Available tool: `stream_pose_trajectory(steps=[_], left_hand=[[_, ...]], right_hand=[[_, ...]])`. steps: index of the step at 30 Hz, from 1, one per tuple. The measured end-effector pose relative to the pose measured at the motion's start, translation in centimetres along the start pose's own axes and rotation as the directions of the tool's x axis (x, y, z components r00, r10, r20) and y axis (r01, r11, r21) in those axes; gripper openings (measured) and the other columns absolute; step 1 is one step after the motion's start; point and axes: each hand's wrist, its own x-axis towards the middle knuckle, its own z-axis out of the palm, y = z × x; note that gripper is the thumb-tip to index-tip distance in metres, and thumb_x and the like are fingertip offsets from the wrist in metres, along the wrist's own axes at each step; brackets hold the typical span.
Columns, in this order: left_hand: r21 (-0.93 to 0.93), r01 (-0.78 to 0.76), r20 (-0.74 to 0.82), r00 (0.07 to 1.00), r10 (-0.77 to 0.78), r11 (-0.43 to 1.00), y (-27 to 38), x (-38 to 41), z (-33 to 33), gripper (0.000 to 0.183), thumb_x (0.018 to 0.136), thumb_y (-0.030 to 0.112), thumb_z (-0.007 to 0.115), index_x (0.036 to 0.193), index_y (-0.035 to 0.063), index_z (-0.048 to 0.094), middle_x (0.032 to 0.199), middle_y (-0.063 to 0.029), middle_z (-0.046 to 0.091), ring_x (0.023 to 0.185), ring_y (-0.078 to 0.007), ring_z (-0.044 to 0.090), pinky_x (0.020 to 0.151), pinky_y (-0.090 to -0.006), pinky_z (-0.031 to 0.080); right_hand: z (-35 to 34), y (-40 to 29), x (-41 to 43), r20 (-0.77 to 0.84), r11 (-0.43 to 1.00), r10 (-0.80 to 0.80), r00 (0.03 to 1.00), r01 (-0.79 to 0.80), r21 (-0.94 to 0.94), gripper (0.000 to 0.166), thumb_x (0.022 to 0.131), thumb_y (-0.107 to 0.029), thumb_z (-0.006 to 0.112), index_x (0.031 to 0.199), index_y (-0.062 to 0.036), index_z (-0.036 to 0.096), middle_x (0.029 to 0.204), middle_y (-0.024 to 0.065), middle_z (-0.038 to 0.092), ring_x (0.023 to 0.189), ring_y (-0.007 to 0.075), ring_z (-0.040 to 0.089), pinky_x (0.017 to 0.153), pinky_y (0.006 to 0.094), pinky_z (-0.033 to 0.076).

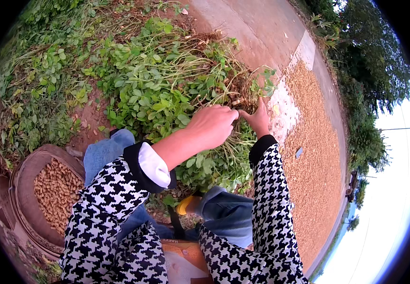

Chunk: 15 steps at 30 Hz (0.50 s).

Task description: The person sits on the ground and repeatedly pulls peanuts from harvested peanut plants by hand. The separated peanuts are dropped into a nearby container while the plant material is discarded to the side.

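Observation:
Uprooted peanut plants (162,81) lie heaped before me, leafy stems to the left and brown roots with pods (238,101) to the right. My left hand (212,126) is at the near edge of this root clump, back up and fingers bent. Its fingertips are hidden, so what they pinch cannot be told. Close beside it, my right hand (258,119) is around the right side of the clump, thumb towards the left hand and fingers reaching up behind roots and leaves. A round basket (24,184) holding picked peanuts (57,193) stands at the lower left.
Peanuts (311,198) are spread over the pavement at the right, with a small flat grey object (299,152) on them. More cut greenery (38,92) covers the ground at the upper left. Denim-clad legs (226,213) and a yellow shoe (182,206) are below the heap.

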Motion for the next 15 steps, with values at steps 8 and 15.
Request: stream_pose_trajectory(steps=[8,15], left_hand=[[0.246,-0.060,0.213,0.977,0.006,0.967,-3.7,-0.4,12.4,0.058,0.078,0.006,0.051,0.134,0.0008,0.033,0.137,-0.0133,0.038,0.132,-0.0262,0.028,0.111,-0.0484,0.012],[0.339,-0.077,0.234,0.972,-0.005,0.938,-8.0,-1.3,13.7,0.050,0.074,0.000,0.056,0.123,0.0078,0.047,0.123,-0.0037,0.047,0.126,-0.0201,0.035,0.109,-0.0518,0.014]], right_hand=[[-2.4,0.1,-1.5,-0.162,0.988,-0.143,0.976,0.152,0.040,0.035,0.068,-0.027,0.067,0.097,-0.0074,0.062,0.087,0.0092,0.062,0.088,0.0306,0.055,0.079,0.0453,0.038],[-19.9,6.7,-1.2,-0.367,0.854,0.221,0.904,0.002,0.520,0.018,0.088,-0.018,0.058,0.090,0.0001,0.058,0.067,0.0006,0.053,0.061,0.0081,0.047,0.054,0.0274,0.037]])
